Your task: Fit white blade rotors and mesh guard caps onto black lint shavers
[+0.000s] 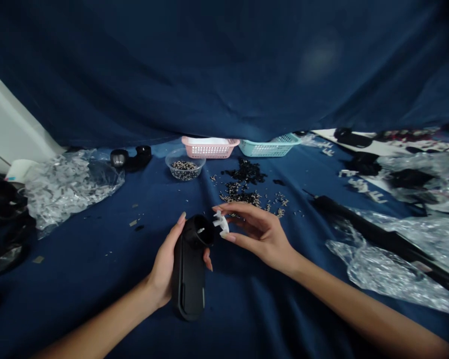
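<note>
My left hand (166, 264) is wrapped round a black plastic housing (190, 284), a long flat body with a round hollow cup at its upper end. Inside the cup a small pale pin shows. Between the thumb and fingers of my right hand (262, 232) is a small white plastic part (221, 224) with prongs pointing left. It is just right of the cup's mouth, apart from it. Beyond my right hand lie loose small screws (243, 194) and a heap of thin black pieces (249, 171) on the blue cloth.
A clear bowl (185, 167) of screws stands near a pink basket (210, 148) and a teal basket (270, 146). At left lies a bag of white parts (73, 184), with black cups (130, 158) beside it. A black electric screwdriver (374, 232) rests on plastic bags (389, 274) at right.
</note>
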Action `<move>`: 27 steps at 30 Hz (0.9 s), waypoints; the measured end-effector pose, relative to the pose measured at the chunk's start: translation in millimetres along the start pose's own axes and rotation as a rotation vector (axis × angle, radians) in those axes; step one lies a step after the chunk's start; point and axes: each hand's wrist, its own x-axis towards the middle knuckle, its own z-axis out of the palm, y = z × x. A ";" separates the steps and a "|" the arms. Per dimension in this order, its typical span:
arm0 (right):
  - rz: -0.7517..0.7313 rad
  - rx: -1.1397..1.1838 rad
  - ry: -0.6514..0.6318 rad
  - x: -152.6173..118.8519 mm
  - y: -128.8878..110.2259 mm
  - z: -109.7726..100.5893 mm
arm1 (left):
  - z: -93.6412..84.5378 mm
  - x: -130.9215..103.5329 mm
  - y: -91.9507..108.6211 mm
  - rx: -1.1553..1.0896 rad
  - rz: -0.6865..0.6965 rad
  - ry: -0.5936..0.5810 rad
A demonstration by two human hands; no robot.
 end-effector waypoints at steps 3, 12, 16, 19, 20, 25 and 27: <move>-0.019 -0.001 0.014 0.3 0.8 -1.5 | 0.6 0.1 0.6 0.016 0.005 0.006; -0.017 0.011 0.048 5.8 12.2 -9.2 | -4.3 2.5 -5.9 0.002 0.050 0.030; 0.016 0.005 0.057 10.4 22.1 -12.1 | -6.1 4.9 -6.6 0.033 0.063 0.020; 0.032 0.008 0.062 11.7 26.1 -11.9 | -6.1 4.2 -7.0 0.066 0.064 0.016; 0.036 0.010 0.060 11.8 26.5 -11.7 | -6.0 3.9 -7.3 0.074 0.067 0.023; 0.045 0.005 0.032 11.9 27.6 -12.1 | -8.0 6.8 -9.0 0.097 0.076 0.048; 0.048 0.009 0.022 12.0 29.2 -13.1 | -9.9 9.5 -9.5 0.079 0.084 0.051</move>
